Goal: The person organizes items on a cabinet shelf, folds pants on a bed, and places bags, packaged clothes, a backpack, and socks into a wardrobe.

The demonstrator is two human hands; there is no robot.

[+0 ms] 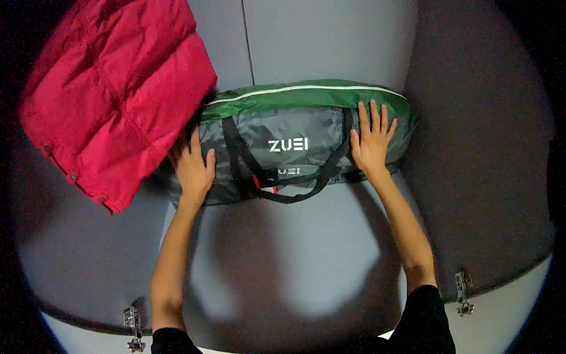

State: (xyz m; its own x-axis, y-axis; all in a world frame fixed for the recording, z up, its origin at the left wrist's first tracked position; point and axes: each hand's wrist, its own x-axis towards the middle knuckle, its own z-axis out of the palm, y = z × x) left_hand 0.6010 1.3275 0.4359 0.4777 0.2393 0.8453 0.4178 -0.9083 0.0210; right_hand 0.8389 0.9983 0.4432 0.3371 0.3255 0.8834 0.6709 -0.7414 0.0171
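A long duffel bag [318,127], dark grey with a green top, a white zip line and "ZUEI" lettering, lies crosswise in front of me. My left hand [193,165] rests on its left end, fingers outstretched, the fingertips partly under the edge of a red quilted garment [127,100]. On the right part of the bag lies my right hand [372,138], flat with fingers spread, reaching onto the green fabric. Between the hands, a black carrying strap [306,194] loops down over the front. A small red-edged tag [266,187] shows beside the strap.
The bag lies inside a cabinet-like space with a grey back panel [330,41] and a dark side wall [477,118] at right. Metal hinges, one at the left [134,327] and one at the right [464,292], sit near the front edge. The red garment covers the upper left.
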